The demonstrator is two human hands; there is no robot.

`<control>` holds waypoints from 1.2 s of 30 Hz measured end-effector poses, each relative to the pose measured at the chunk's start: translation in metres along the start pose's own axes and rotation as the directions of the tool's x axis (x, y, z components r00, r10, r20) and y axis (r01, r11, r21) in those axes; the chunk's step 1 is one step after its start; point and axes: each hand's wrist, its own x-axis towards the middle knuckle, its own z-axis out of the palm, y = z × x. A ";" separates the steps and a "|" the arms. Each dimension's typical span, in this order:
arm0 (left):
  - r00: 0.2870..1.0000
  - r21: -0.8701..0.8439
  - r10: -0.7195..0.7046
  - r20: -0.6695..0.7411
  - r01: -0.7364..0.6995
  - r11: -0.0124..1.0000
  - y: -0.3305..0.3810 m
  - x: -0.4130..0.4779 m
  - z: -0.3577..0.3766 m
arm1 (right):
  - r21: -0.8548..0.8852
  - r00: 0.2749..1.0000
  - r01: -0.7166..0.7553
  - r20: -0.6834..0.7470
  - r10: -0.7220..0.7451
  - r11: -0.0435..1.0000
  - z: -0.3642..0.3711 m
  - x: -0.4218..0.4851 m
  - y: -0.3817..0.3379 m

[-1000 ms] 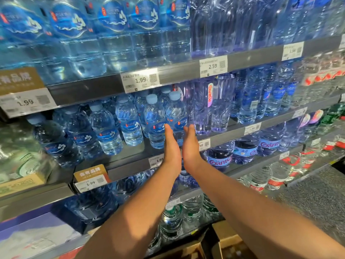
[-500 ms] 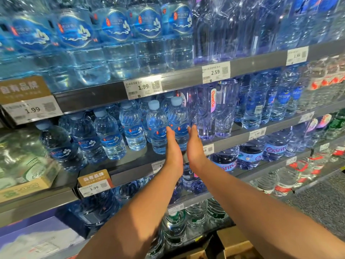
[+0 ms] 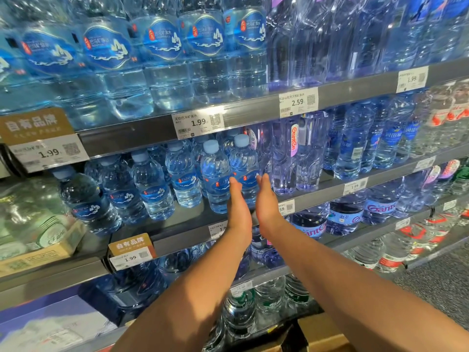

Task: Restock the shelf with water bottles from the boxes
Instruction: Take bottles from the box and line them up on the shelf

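Small water bottles with pale blue caps and blue labels stand in a row on the middle shelf [image 3: 182, 219]. My left hand [image 3: 237, 207] and my right hand [image 3: 266, 201] reach forward side by side with straight fingers, palms facing each other. Between their fingertips stands the rightmost small bottle [image 3: 245, 163]; the left fingertips also lie against the neighbouring bottle [image 3: 215, 174]. Neither hand grips anything. Whether the palms press the bottle I cannot tell.
Large blue-labelled bottles [image 3: 162, 59] fill the top shelf. Tall clear bottles [image 3: 297, 153] stand right of the small ones. More bottles line the lower shelves. A cardboard box [image 3: 322, 336] sits open on the floor below. Price tags [image 3: 198, 124] hang along the shelf edges.
Both hands have stayed together at the rightmost small bottle, reaching slightly further in. My head has shifted a little, so the shelves sit lower in view.
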 end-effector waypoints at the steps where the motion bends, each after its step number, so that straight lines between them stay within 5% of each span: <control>1: 1.000 -0.003 0.000 0.000 0.000 1.000 0.000 0.000 0.000 | -0.005 1.000 0.002 0.004 -0.002 1.000 0.000 0.001 0.000; 8: 1.000 0.018 0.014 0.015 -0.015 1.000 -0.001 -0.003 -0.003 | -0.026 0.999 -0.003 0.037 0.004 1.000 -0.008 0.005 -0.001; 10: 0.997 0.197 0.073 -0.015 -0.068 0.978 0.007 -0.008 -0.009 | -0.137 1.000 0.018 -0.007 -0.019 0.990 -0.015 0.010 -0.005; 12: 0.984 0.561 0.175 0.015 -0.154 0.813 0.019 -0.012 -0.016 | -0.416 0.999 0.046 -0.005 -0.053 0.908 -0.027 0.015 -0.011; 14: 0.978 0.847 0.180 0.107 -0.184 0.499 0.032 -0.017 -0.022 | -0.721 0.992 0.115 0.119 -0.041 0.683 -0.041 0.016 -0.020; 17: 0.985 0.982 0.074 0.155 -0.162 0.097 0.044 -0.029 -0.023 | -0.947 0.959 0.271 0.282 0.042 0.174 -0.057 0.005 -0.039; 19: 0.986 0.984 0.030 0.161 -0.158 -0.082 0.042 -0.038 -0.018 | -0.944 0.943 0.329 0.326 0.074 -0.036 -0.063 -0.004 -0.047; 22: 0.980 0.960 0.059 0.191 -0.174 -0.218 0.031 -0.053 -0.006 | -0.915 0.936 0.352 0.347 0.059 -0.200 -0.072 -0.016 -0.047; 28: 0.970 0.914 -0.038 0.240 -0.239 -0.328 -0.008 -0.095 0.000 | -0.930 0.955 0.298 0.292 0.058 -0.215 -0.115 -0.049 -0.017; 33: 0.959 0.924 -0.168 0.230 -0.269 -0.272 -0.068 -0.126 -0.004 | -0.952 0.976 0.195 0.166 0.139 -0.236 -0.172 -0.095 0.030; 36: 0.925 0.867 -0.174 0.338 -0.379 -0.325 -0.107 -0.147 -0.005 | -0.952 0.979 0.164 0.126 0.159 -0.258 -0.197 -0.120 0.056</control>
